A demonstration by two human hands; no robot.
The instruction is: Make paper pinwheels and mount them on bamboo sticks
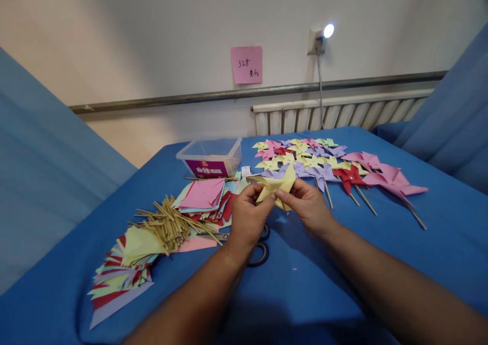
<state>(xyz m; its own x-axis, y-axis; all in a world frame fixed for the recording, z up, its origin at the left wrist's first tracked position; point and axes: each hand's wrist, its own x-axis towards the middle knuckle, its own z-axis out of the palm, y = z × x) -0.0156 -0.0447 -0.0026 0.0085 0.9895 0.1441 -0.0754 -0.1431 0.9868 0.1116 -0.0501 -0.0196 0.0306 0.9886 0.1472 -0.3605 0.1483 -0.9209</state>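
A yellow paper pinwheel [281, 183] with folded blades is held up over the blue table, between my two hands. My left hand [248, 214] pinches it from the left, thumb pressed near its centre. From the right, my right hand [308, 207] grips it too, its thumb close to the other one. No stick shows on this pinwheel. Below my left hand lie scissors [260, 253] with dark handles, their blades partly hidden behind that hand. Close by on the left is a stack of coloured paper squares [202, 193], pink on top.
Finished pinwheels [316, 157] in several colours lie at the back right, some on sticks. At left are a pile of short sticks [168, 225] and fanned paper pieces [124, 269]. A clear plastic box [209, 157] stands behind the squares. A radiator [343, 112] lines the wall.
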